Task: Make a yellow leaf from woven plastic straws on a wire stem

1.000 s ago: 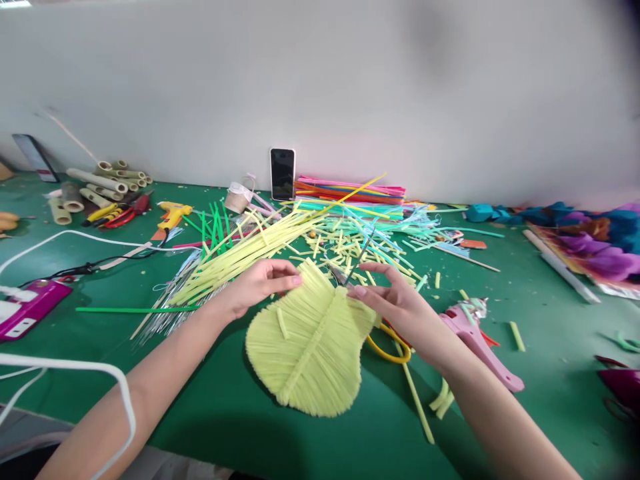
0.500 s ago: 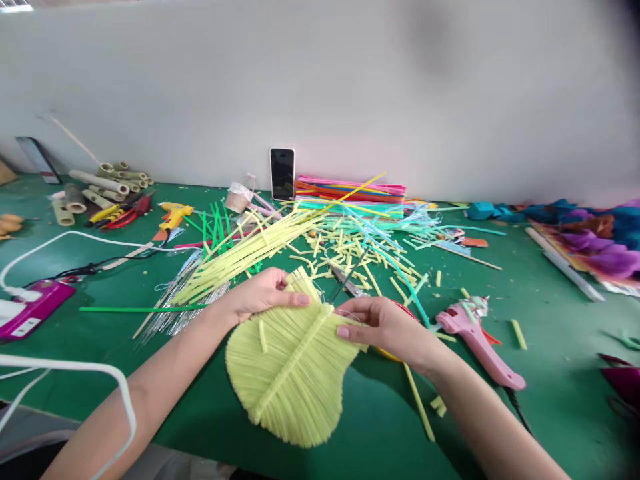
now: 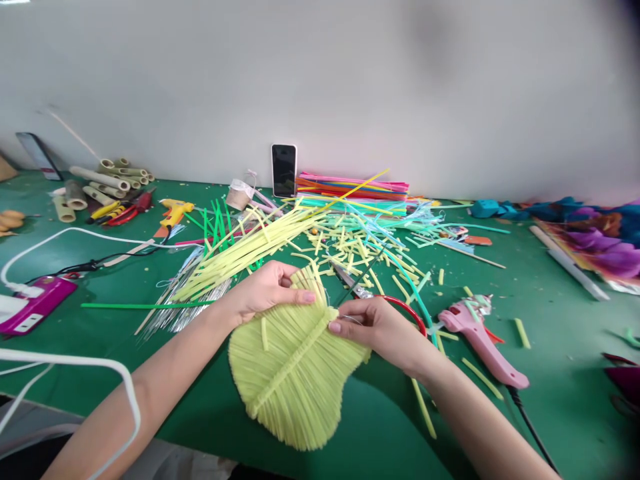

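Note:
A broad yellow-green leaf (image 3: 300, 380), made of pipe cleaners side by side along a raised midrib, is held over the table's near part. My left hand (image 3: 273, 293) pinches its upper left edge, thumb on top, where several strip ends stick up. At the top of the midrib, my right hand (image 3: 373, 327) has thumb and forefinger closed on the leaf's tip. A thin wire shows by those fingers; whether they grip it too is unclear. One short yellow piece (image 3: 265, 335) lies on the leaf. Red-handled scissors (image 3: 353, 280) lie just behind my right hand.
Yellow pipe cleaners (image 3: 240, 253) are heaped ahead, with cut bits around. A pink glue gun (image 3: 480, 340) lies at right, a yellow glue gun (image 3: 175, 212) at back left. A phone (image 3: 285, 170) leans on the wall. White cables run by a purple power strip (image 3: 40, 303).
My right thumb and forefinger have shifted slightly left onto the midrib's top. More of the scissors' red handle shows behind my right hand. My left hand keeps its pinch.

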`<state>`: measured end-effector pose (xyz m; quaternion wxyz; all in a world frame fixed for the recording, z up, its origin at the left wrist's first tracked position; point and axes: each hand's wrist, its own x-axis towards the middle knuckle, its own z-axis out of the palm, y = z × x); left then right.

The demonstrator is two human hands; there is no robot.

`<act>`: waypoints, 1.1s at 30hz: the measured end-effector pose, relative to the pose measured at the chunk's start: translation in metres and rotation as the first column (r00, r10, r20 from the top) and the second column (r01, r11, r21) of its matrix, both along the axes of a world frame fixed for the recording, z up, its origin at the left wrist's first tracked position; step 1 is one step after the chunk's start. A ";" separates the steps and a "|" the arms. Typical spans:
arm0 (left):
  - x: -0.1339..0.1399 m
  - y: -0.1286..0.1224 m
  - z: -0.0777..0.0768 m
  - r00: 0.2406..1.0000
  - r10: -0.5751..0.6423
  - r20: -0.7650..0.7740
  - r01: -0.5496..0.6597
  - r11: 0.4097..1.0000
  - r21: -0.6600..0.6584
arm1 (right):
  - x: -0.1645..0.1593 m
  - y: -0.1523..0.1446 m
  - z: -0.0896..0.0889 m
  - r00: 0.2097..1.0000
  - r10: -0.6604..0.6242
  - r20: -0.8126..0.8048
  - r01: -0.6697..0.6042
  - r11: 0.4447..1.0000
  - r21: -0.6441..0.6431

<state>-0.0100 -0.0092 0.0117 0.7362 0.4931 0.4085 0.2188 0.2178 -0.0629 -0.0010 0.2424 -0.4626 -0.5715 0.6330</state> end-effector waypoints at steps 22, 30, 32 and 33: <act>-0.014 0.008 0.004 0.972 -0.189 -0.138 0.208 0.969 0.136 | 0.006 -0.002 0.001 0.978 0.206 0.043 -0.203 0.977 -0.069; -0.008 0.005 -0.002 0.964 -0.225 -0.144 0.242 0.964 0.107 | 0.005 0.000 -0.002 0.959 0.283 0.008 -0.281 0.955 -0.097; -0.006 0.005 -0.005 0.957 -0.251 -0.147 0.267 0.959 0.096 | 0.006 0.003 0.001 0.940 0.336 0.057 -0.331 0.940 -0.076; -0.005 0.005 -0.006 0.953 -0.266 -0.148 0.281 0.955 0.091 | 0.006 0.005 0.002 0.926 0.363 0.100 -0.358 0.931 -0.064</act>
